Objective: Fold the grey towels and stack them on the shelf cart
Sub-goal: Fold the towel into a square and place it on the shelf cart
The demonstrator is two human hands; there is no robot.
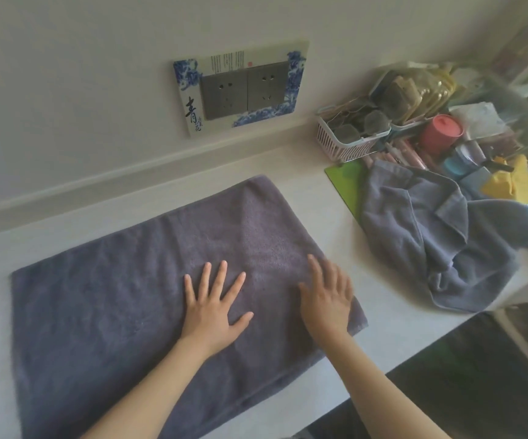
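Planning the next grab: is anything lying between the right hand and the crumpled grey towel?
Nothing visible. The right hand lies flat on the spread towel; only bare white counter separates it from the crumpled towel farther right.

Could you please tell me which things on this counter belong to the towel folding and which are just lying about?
Part of the job:
- flat towel, with the left hand and right hand pressing on it
- crumpled towel, waiting beside it

Just lying about:
- pink basket
- red tub
- green board
- yellow cloth
- wall sockets
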